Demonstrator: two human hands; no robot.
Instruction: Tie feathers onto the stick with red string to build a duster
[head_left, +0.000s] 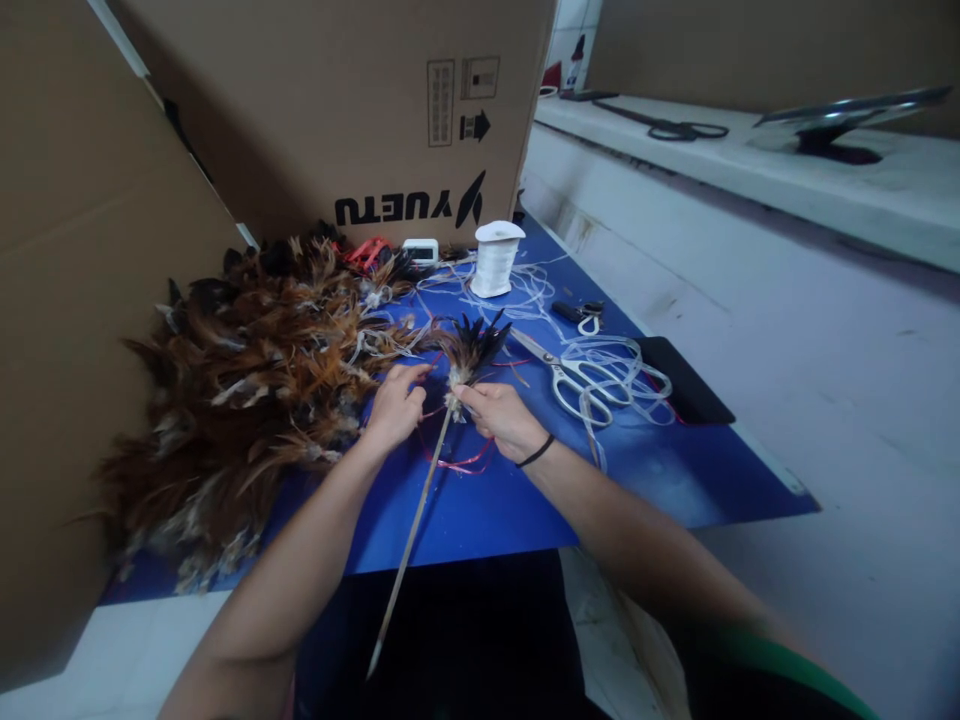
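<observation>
My right hand [504,415] is closed around the base of a small bunch of brown and black feathers [472,350], where it meets the top of a thin stick [411,540]. The stick slants down toward me, past the table's front edge. Just left of the bunch, my left hand [397,402] has its fingers curled in a pinch on a thin red string [465,465]. That string loops round below the bunch, in front of my right hand. Part of the string's path is hidden by my fingers.
A large pile of brown feathers [270,350] covers the left of the blue table [480,525]. Behind stand a white spool [496,262] and a cardboard box [300,120]. To the right lie scissors [562,375], tangled clear strands [637,375] and a black flat object [686,385].
</observation>
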